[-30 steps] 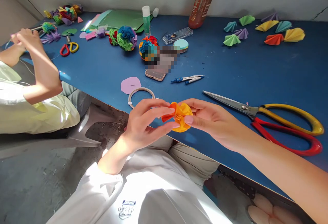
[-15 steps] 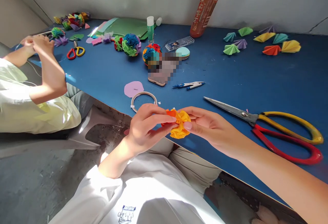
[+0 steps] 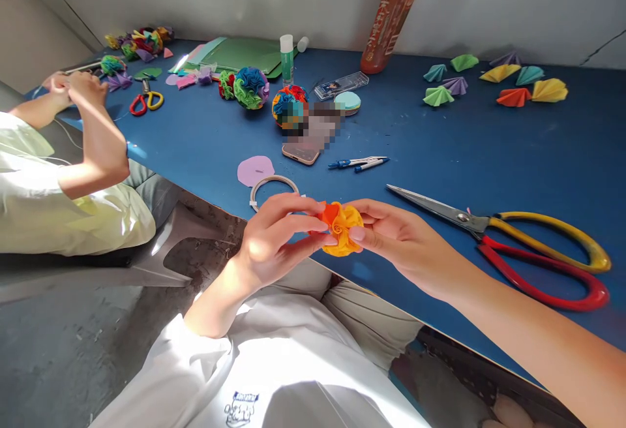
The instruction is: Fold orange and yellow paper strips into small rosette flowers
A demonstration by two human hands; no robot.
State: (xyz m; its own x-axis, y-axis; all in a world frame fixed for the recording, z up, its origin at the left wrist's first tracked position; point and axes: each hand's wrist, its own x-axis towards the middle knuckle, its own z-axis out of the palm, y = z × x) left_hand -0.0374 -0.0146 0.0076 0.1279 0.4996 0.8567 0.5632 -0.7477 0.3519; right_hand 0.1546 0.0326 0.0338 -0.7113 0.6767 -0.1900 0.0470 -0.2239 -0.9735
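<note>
Centrally, both hands are pinching one orange-yellow paper flower [image 3: 341, 227] over the table edge [image 3: 391, 297]: left hand [image 3: 274, 242] gripping its left side, right hand [image 3: 401, 239] its right, equally near.

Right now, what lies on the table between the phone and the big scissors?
In the head view, a blue compass lies on the table between the phone and the big scissors.

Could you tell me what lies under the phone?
The phone rests flat on the blue table. Nothing shows beneath it; its underside is hidden, and a blurred patch covers its far end.
</note>
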